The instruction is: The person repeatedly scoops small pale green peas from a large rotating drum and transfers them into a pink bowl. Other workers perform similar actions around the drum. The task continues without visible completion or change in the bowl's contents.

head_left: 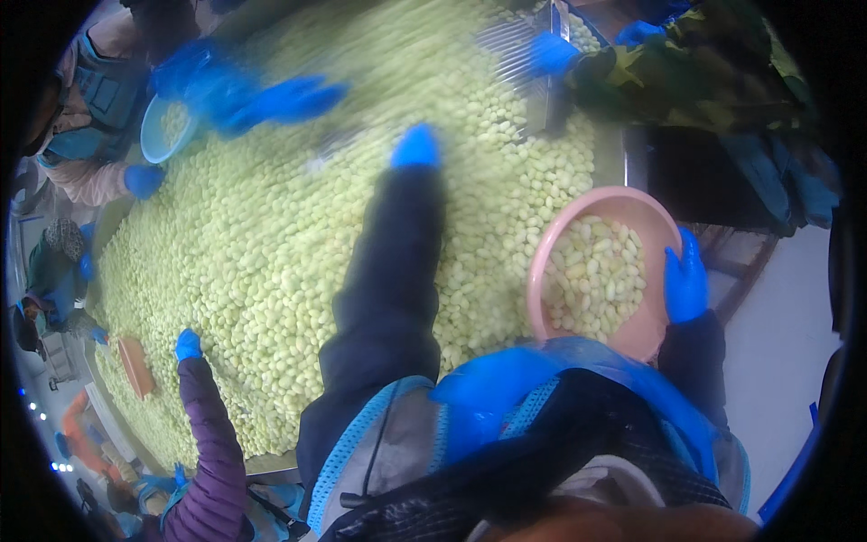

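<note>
A broad heap of pale green, oval, grape-like pieces (264, 271) spreads over the table before me. My left hand (416, 147), in a blue glove, reaches far out over the heap. Motion blurs it, so its fingers and anything in them cannot be made out. Off to my right, a pink plastic basin (653, 271) is tilted against my blue apron (501, 379). My gloved right hand (687, 278) grips its right rim. Loose pale green pieces (596, 271) cover the basin's bottom.
Co-workers' gloved hands reach in, one (298, 101) at the far side, another (188, 345) at left. A slotted metal tool (508, 51) lies by a hand (555, 53) at upper right. A light-blue basin (154, 132) and an orange basin (135, 366) sit leftward. The table's metal edge (613, 159) shows at right.
</note>
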The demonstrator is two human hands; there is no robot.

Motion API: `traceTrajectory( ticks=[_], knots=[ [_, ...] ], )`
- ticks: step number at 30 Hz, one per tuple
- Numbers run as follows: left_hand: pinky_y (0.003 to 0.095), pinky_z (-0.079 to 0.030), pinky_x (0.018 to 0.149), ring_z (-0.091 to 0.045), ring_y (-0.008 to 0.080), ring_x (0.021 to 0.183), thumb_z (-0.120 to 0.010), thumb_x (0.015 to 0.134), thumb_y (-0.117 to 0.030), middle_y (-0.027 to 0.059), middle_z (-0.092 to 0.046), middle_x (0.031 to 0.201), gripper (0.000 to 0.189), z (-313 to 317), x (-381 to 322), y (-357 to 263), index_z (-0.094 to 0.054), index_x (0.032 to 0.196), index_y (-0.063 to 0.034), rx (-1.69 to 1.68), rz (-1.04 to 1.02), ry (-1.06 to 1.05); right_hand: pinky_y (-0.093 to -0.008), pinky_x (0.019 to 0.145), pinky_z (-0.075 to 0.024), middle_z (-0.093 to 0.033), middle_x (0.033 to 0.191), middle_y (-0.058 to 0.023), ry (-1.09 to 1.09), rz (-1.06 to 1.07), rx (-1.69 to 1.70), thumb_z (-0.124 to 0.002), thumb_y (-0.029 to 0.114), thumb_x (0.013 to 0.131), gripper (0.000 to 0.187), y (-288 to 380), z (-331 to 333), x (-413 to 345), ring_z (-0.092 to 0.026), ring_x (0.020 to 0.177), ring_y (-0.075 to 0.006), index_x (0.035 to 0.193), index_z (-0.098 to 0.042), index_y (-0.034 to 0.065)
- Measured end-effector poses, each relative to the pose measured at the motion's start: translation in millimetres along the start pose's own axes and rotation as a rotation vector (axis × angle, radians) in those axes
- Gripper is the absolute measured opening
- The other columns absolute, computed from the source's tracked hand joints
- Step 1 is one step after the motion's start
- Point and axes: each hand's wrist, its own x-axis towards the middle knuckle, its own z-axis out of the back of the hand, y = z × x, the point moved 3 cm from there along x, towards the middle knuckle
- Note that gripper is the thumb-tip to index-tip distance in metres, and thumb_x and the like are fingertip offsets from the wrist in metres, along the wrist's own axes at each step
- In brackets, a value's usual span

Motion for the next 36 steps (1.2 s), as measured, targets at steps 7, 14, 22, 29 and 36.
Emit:
traceTrajectory(
  ticks=[7,14,22,29,36],
  knots=[
    [0.0372,-0.045,0.082,-0.053,0.0293,0.103,-0.062,0.082,-0.018,0.0159,-0.048,0.118,0.054,56,-145,-43,-0.039,0.131,-0.0095,-0.558,0.015,-0.444,-0.0393,0.089,-0.0428,-0.054,0.114,-0.0218,-0.036,0.095,-0.075,-0.045,0.015,0.091,0.039,1,3,5,-0.054,0.106,-0.0336,0.127,-0.039,0.0049],
    [0.0422,-0.045,0.086,-0.048,0.0365,0.111,-0.061,0.081,-0.024,0.0252,-0.034,0.129,0.077,52,-197,17,-0.015,0.141,-0.0087,0.056,0.362,-0.190,-0.0405,0.085,-0.0445,-0.055,0.113,-0.0230,-0.073,0.130,-0.143,-0.046,0.016,0.090,0.039,-11,-3,9,-0.055,0.103,-0.0355,0.127,-0.039,0.0061],
    [0.0423,-0.045,0.085,-0.053,0.0342,0.104,-0.060,0.076,-0.026,0.0231,-0.051,0.114,0.049,-8,-59,-15,-0.048,0.118,-0.0045,0.115,0.190,0.040,-0.0407,0.085,-0.0448,-0.056,0.110,-0.0223,-0.038,0.157,-0.059,-0.046,0.016,0.090,0.038,-14,-5,6,-0.056,0.102,-0.0350,0.127,-0.040,0.0066],
    [0.0374,-0.042,0.084,-0.053,0.0318,0.097,-0.047,0.071,0.001,0.0192,-0.055,0.105,0.043,67,-136,-107,-0.053,0.114,-0.0025,-0.564,-0.188,-0.339,-0.0408,0.087,-0.0436,-0.054,0.113,-0.0224,-0.011,0.064,-0.095,-0.045,0.023,0.092,0.039,-7,0,4,-0.056,0.103,-0.0346,0.127,-0.040,0.0072],
    [0.0407,-0.035,0.097,-0.043,0.0353,0.116,-0.062,0.076,-0.004,0.0178,-0.049,0.122,0.053,112,-261,-195,-0.046,0.126,-0.0052,-0.552,-0.595,-0.133,-0.0422,0.083,-0.0454,-0.054,0.112,-0.0238,0.042,0.184,-0.068,-0.044,0.018,0.092,0.037,-7,-1,10,-0.056,0.101,-0.0359,0.127,-0.038,0.0084]
  ],
)
